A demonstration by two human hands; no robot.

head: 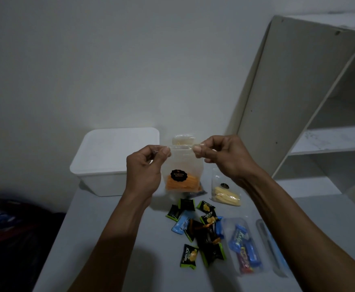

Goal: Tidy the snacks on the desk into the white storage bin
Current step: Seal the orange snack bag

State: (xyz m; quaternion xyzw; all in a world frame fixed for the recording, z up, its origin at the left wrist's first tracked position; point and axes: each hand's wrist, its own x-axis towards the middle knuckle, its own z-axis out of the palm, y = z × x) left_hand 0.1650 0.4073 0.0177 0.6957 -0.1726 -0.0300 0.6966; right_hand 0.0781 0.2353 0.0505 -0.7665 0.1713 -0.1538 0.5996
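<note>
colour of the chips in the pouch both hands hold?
Orange, in the clear pouch with a black round label; head view.

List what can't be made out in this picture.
- Head view: inside of the white bin, hidden by its own wall and rim.
- What lies behind the orange-chip pouch pinched by the left hand and right hand: hidden by the pouch.
- Pouch sticker text: too small.
- Dark heap at lower left: too dim to identify.
</note>
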